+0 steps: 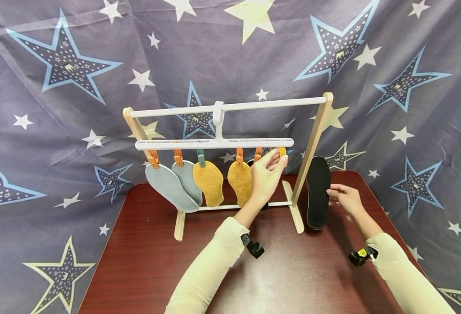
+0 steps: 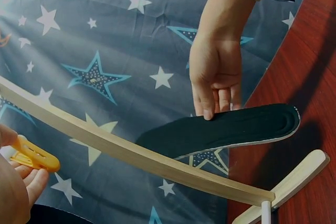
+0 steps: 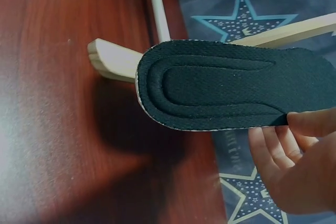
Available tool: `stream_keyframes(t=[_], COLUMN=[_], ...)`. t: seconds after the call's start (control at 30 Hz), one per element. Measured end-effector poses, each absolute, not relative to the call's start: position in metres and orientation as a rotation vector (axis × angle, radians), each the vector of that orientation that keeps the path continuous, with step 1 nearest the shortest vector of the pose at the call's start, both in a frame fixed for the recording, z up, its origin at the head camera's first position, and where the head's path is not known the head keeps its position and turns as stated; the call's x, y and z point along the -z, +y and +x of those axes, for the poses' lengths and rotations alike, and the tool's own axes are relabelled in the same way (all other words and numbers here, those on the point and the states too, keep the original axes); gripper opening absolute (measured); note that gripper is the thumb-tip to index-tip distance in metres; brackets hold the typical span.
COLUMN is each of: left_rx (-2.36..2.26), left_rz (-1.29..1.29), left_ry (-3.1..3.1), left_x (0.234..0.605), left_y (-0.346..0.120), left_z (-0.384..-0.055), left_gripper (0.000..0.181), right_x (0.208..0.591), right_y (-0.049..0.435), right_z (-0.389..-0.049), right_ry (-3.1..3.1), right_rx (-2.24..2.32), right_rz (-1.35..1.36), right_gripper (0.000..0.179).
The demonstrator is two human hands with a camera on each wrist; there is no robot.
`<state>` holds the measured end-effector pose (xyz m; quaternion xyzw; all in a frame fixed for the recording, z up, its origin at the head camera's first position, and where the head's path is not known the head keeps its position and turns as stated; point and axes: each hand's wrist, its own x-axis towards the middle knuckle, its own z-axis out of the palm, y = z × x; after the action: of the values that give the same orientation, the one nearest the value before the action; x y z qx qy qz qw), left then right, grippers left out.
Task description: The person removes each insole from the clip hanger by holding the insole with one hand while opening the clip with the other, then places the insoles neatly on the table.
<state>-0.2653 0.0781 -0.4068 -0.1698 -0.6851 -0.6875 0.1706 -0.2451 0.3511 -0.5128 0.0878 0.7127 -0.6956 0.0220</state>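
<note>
While left hand [image 1: 267, 174] pinches yellow clip [image 1: 282, 152], right hand [image 1: 346, 198] holds black insole [image 1: 318, 192] upright

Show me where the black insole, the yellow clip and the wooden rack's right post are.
black insole [image 1: 318, 192]: head view, middle of its dark face.
yellow clip [image 2: 34, 156]: left wrist view, middle of its body, at the left hand's fingertips.
right post [image 1: 312, 146]: head view, midway up the wooden upright.
</note>
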Motion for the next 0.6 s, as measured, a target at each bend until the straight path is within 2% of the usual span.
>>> stream_keyframes(t=[0.4, 0.6], left_rx=[1.971, 1.978], left_rz=[-0.478, -0.484], left_ry=[-1.928, -1.918], left_x=[0.407, 0.408], left_y=[0.079, 0.079], left_z=[-0.265, -0.266], left_gripper=[0.032, 0.032], right_x=[0.53, 0.536], right_y=[0.35, 0.351], right_z=[-0.251, -0.249], right_ry=[2.362, 2.263], right_rx=[1.942, 1.977], right_rz=[0.346, 0.386], right_gripper=[0.039, 0.032])
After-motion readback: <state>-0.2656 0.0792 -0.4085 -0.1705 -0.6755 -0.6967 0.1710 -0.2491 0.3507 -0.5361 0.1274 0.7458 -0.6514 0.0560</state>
